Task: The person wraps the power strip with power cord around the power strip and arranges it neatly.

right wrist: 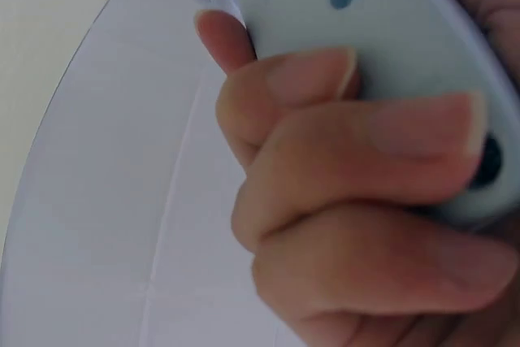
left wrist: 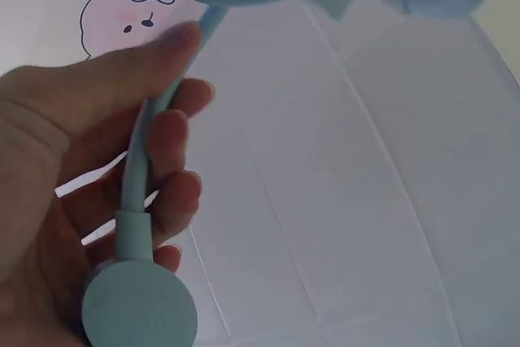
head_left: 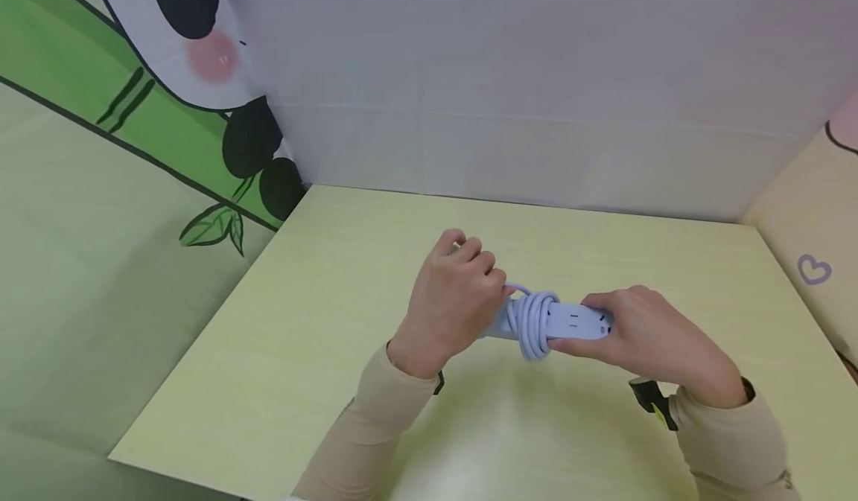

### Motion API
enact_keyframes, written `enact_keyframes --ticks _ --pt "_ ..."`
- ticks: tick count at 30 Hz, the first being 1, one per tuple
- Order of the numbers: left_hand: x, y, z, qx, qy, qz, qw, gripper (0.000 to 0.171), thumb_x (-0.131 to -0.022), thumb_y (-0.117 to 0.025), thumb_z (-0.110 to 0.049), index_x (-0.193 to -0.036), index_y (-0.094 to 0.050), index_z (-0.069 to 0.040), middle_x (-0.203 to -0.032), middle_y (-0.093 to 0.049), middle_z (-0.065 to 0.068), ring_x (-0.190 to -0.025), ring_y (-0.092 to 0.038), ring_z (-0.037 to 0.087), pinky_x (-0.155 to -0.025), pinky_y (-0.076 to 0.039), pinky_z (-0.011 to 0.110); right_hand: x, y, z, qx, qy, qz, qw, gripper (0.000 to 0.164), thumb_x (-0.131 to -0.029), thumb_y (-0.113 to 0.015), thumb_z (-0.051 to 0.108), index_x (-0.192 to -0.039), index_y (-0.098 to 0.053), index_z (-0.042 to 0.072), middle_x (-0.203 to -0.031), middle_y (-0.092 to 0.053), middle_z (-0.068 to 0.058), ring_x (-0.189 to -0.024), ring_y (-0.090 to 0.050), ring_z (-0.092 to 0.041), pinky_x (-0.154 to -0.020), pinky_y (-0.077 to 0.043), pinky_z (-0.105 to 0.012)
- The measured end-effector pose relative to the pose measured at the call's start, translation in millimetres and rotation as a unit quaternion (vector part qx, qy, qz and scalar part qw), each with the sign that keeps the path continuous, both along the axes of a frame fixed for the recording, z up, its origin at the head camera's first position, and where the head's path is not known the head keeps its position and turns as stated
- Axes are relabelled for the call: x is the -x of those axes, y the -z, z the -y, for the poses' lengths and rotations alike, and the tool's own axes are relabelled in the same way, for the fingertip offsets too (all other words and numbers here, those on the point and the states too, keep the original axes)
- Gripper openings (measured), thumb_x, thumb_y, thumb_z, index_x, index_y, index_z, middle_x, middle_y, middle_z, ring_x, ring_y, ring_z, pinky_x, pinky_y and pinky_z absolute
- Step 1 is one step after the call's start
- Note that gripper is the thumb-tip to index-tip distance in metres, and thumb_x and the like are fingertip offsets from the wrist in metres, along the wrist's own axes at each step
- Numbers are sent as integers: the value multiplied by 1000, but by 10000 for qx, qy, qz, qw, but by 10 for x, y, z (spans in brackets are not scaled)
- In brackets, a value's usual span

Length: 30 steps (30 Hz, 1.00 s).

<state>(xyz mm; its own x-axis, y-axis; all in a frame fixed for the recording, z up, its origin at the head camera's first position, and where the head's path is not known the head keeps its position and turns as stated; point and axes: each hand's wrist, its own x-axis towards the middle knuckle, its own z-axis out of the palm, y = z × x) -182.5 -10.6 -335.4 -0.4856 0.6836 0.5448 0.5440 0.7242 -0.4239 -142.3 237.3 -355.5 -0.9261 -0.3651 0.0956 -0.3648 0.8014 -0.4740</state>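
A white power strip is held above the table, its cord wound in several turns round the middle. My right hand grips the strip's right end, thumb on the near side. In the right wrist view its fingers curl across the underside, where a keyhole slot shows. My left hand is at the other end and hides part of the strip. The left wrist view shows its fingers and thumb round the cord's loose end, with the round plug by the palm.
Beneath the hands lies a pale yellow table. A plain whitish cloth wall stands behind its far edge. On the left hangs a green printed cloth; a cream one with a heart is on the right.
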Motion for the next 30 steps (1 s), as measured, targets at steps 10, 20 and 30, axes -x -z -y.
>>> enact_keyframes --ticks 10,20,30 --pt "-151 28 -143 -233 -514 304 9979 17 -76 -70 -3 -70 -73 -19 -62 -66 -8 -53 -51 8 -56 -42 21 115 46 -31 -206 340 -631 9972 40 -82 -80 52 -76 -63 17 -57 -48 8 -50 -42 -6 -48 -36 -22" --pt "-361 7 -182 -301 -472 444 9974 15 -77 -71 -3 -71 -68 -16 -62 -59 -7 -45 -33 6 -45 -15 20 90 44 34 -141 449 -718 9963 40 -85 -77 54 -81 -66 16 -57 -49 8 -50 -43 -7 -50 -36 -23" --pt "-521 41 -184 -244 -229 124 9994 6 -85 -74 -12 -79 -72 -12 -70 -64 -5 -48 -44 5 -44 -33 19 66 96 116 26 364 -1140 9928 34 -83 -80 48 -80 -68 16 -57 -49 11 -50 -42 -4 -49 -36 -22"
